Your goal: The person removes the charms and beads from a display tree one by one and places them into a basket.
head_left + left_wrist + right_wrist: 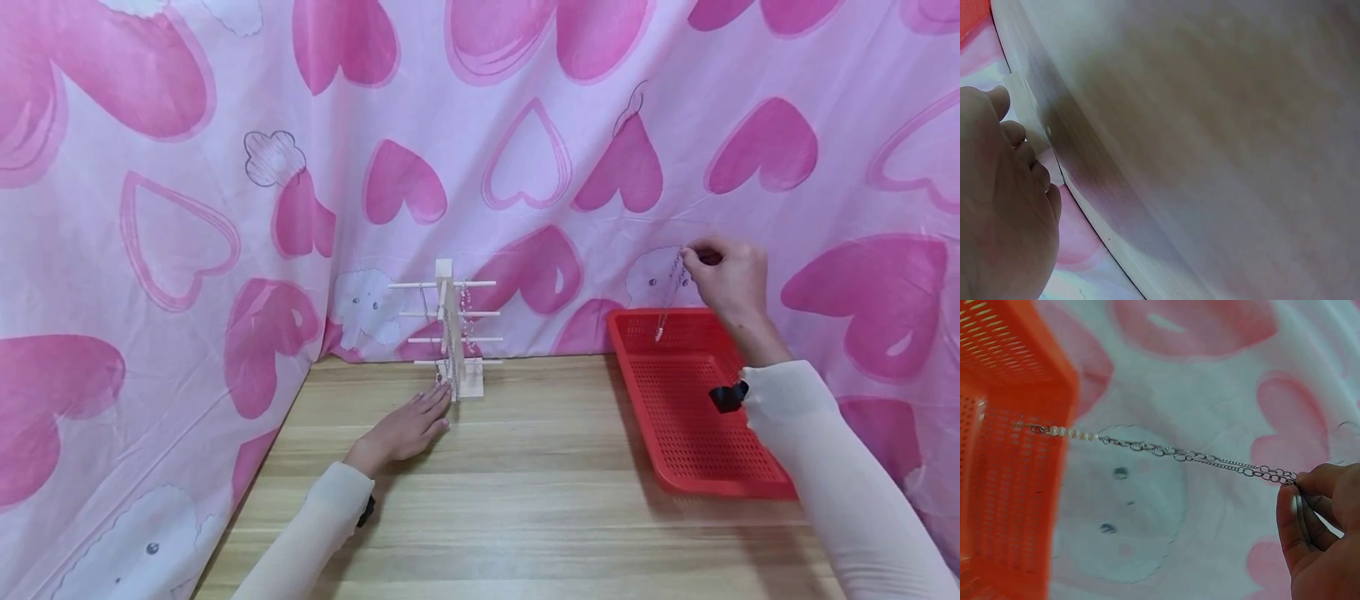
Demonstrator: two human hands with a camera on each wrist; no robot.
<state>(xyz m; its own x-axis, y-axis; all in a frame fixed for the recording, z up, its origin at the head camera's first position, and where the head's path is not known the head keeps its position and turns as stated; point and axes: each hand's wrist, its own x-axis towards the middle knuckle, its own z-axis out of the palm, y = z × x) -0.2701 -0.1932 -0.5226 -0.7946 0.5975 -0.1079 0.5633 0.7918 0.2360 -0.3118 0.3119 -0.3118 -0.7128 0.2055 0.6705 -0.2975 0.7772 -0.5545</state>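
Observation:
My right hand (731, 271) pinches a silver chain necklace (1160, 451) between thumb and fingertips. It hangs doubled, and small pearl-like beads (1072, 433) show near its lower end. In the head view the necklace dangles over the back part of a red basket (648, 433). At the middle back of the table stands a wooden jewelry rack (444, 268) with thin horizontal pegs. Several chains and a beaded strand (467, 308) hang from those pegs. My left hand (408, 427) lies low with fingers stretched out, fingertips at the rack's base.
The basket stands at the right of the wooden table (540, 475), below my right forearm. A pink curtain (517, 150) with hearts rises behind the table and along its left side. Black wrist cameras (727, 397) sit at both sleeve cuffs.

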